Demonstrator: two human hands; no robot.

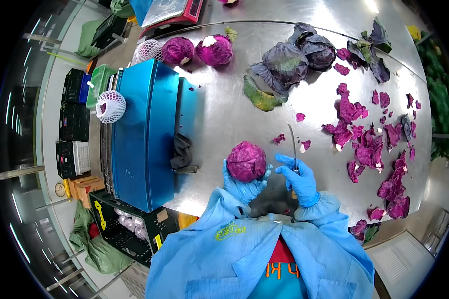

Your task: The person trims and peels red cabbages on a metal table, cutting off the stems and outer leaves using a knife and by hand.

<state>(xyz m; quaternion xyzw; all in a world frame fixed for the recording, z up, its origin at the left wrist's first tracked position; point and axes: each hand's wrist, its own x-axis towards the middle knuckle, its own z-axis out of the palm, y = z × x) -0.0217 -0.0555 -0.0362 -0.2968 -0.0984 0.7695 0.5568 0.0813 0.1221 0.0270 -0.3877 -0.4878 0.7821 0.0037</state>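
My left hand [244, 187], in a blue glove, cups a trimmed purple cabbage [246, 161] from below, close to my body. Beside it on the right, my right hand [300, 180], also gloved, is closed on a knife [293, 144]. The thin blade points away from me, and a bit of the handle shows under the fingers. Blade and cabbage are apart. Just beyond the knife lie small purple leaf scraps [279, 138] on the steel table [219, 114].
Two untrimmed cabbages [284, 65] with dark outer leaves lie at the back. Two trimmed cabbages [178, 50] sit near a blue machine [149, 134], which carries a net-wrapped cabbage [111, 106]. Torn leaves [369, 149] cover the right side. A black crate [129, 224] with wrapped cabbages stands lower left.
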